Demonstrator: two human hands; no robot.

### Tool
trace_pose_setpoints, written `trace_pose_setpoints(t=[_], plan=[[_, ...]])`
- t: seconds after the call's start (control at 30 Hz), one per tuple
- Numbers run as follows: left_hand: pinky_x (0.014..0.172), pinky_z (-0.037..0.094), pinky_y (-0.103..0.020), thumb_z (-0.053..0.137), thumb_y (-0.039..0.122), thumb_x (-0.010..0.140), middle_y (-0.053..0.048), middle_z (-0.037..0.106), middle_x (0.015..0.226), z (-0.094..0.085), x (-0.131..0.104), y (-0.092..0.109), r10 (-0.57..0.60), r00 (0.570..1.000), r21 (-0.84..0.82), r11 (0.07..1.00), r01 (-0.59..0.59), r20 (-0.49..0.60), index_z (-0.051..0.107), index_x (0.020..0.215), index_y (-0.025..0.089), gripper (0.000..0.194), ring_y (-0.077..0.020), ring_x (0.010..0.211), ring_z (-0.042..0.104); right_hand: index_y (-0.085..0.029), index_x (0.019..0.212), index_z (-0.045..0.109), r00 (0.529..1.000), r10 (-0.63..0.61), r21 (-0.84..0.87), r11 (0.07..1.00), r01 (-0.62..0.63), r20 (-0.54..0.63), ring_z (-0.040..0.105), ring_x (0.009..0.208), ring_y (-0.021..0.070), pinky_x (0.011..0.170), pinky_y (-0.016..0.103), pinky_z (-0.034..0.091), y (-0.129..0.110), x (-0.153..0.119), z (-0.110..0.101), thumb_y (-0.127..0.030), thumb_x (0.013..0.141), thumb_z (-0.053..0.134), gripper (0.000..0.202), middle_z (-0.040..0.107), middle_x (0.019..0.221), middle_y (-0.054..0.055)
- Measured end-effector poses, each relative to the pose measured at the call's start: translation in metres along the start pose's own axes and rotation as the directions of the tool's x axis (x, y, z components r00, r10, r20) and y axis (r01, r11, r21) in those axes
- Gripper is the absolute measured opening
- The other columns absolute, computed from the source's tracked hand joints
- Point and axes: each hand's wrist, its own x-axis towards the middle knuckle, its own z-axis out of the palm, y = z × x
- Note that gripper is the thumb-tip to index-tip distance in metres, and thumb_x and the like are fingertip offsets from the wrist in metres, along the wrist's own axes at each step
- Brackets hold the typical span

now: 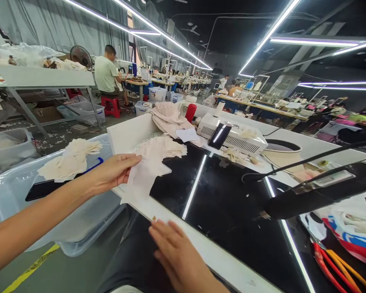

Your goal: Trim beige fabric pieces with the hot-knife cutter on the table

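The left hand (pixel 117 174) pinches a pale fabric piece (pixel 142 181) over the near left corner of the table (pixel 228 203), beside a fabric stack (pixel 167 147); the right hand (pixel 178 250) is outstretched at the near edge. Toward the far edge, a phone (pixel 220 135) leans against a white machine (pixel 244 140); red-handled scissors (pixel 321 263) lie toward the right end.

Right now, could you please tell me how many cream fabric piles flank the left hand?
2: the left pile on the plastic bin, and the right pile on the table, beside the left hand. Others may be hidden.

Bright o/head tubes (pixel 314 41) — glare on blk tabletop (pixel 232 195).
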Motion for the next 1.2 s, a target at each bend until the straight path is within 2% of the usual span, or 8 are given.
trace_pose_setpoints(t=[0.1, 0.2, 0.3, 0.37, 0.43, 0.6, 0.97, 1.2], plan=[[0.064, 0.063, -0.022, 0.091, 0.039, 0.079, -0.008, 0.076, 0.085, 0.000, -0.001, -0.004, -0.025, 0.997, 0.028, 0.999, 0.023, 0.072, 0.076, 0.095, 0.011, 0.036, -0.0157, 0.070, 0.072, -0.025, 0.157, 0.047, 0.973, -0.231, 0.032, 0.972, 0.231, -0.032, 0.058, 0.139, 0.0275, 0.116, 0.040, 0.049, -0.006, 0.006, 0.009, -0.020, 0.101, 0.062, 0.058, 0.059, 0.151, 0.013], [0.067, 0.062, -0.023, 0.096, 0.051, 0.069, -0.008, 0.076, 0.088, 0.000, -0.005, -0.009, -0.008, 0.995, 0.061, 0.998, 0.002, 0.103, 0.078, 0.096, 0.012, 0.051, -0.0154, 0.073, 0.071, -0.030, 0.142, 0.064, 0.976, 0.126, 0.313, 0.947, -0.065, -0.178, 0.069, 0.124, 0.0267, 0.105, 0.035, 0.058, 0.001, 0.013, -0.011, -0.032, 0.102, 0.064, 0.040, 0.071, 0.136, 0.010], [0.070, 0.060, -0.022, 0.093, 0.059, 0.070, -0.007, 0.075, 0.091, 0.003, -0.012, -0.014, -0.004, 0.987, 0.120, 0.993, -0.016, 0.161, 0.079, 0.098, 0.014, 0.055, -0.0138, 0.076, 0.069, -0.027, 0.127, 0.074, 0.816, 0.569, 0.742, 0.590, -0.318, -0.103, 0.074, 0.103, 0.0267, 0.079, 0.031, 0.064, 0.002, 0.026, -0.039, -0.057, 0.094, 0.072, 0.044, 0.076, 0.115, 0.011], [0.074, 0.059, -0.024, 0.088, 0.065, 0.073, -0.007, 0.074, 0.094, 0.007, -0.016, -0.017, -0.023, 0.978, 0.180, 0.984, -0.016, 0.209, 0.079, 0.101, 0.015, 0.058, -0.0147, 0.080, 0.068, -0.024, 0.118, 0.077, 0.735, 0.678, 0.891, 0.343, -0.298, -0.015, 0.071, 0.093, 0.0241, 0.064, 0.026, 0.059, -0.004, 0.036, -0.049, -0.065, 0.081, 0.082, 0.055, 0.075, 0.109, 0.011], [0.076, 0.057, -0.026, 0.086, 0.070, 0.072, -0.007, 0.074, 0.094, 0.011, -0.018, -0.020, -0.048, 0.969, 0.241, 0.971, -0.012, 0.242, 0.078, 0.103, 0.015, 0.063, -0.0169, 0.083, 0.068, -0.021, 0.104, 0.080, 0.722, 0.691, 0.936, 0.235, -0.264, 0.030, 0.065, 0.086, 0.0204, 0.057, 0.022, 0.053, -0.012, 0.045, -0.050, -0.065, 0.072, 0.089, 0.055, 0.072, 0.101, 0.010], [0.080, 0.054, -0.026, 0.084, 0.066, 0.075, -0.005, 0.074, 0.096, 0.018, -0.015, -0.025, -0.076, 0.945, 0.337, 0.941, -0.038, 0.319, 0.079, 0.106, 0.017, 0.059, -0.0171, 0.087, 0.066, -0.016, 0.070, 0.073, 0.727, 0.687, 0.900, 0.308, -0.309, 0.014, 0.052, 0.062, 0.0110, 0.059, 0.023, 0.044, -0.017, 0.050, -0.045, -0.059, 0.070, 0.093, 0.048, 0.059, 0.067, 0.001], [0.104, 0.053, -0.035, 0.078, 0.060, 0.085, -0.008, 0.076, 0.108, 0.033, -0.019, -0.035, -0.094, 0.920, 0.305, 0.952, -0.028, 0.380, 0.077, 0.114, 0.019, 0.050, -0.0236, 0.107, 0.070, -0.016, 0.081, 0.077, 0.742, 0.669, 0.931, 0.290, -0.221, -0.033, 0.055, 0.061, 0.0110, 0.060, 0.024, 0.046, -0.024, 0.034, -0.058, -0.057, 0.074, 0.091, 0.044, 0.063, 0.069, 0.001], [0.081, 0.062, -0.028, 0.095, 0.073, 0.046, -0.001, 0.076, 0.082, 0.040, 0.000, -0.063, -0.065, 0.988, 0.199, 0.979, 0.036, 0.141, 0.079, 0.083, 0.024, 0.064, -0.0231, 0.083, 0.070, -0.015, 0.071, 0.070, 0.774, 0.629, 0.971, 0.219, -0.095, -0.066, 0.056, 0.055, 0.0104, 0.050, 0.022, 0.049, -0.021, 0.045, -0.048, -0.060, 0.055, 0.098, 0.056, 0.064, 0.063, 0.002]])
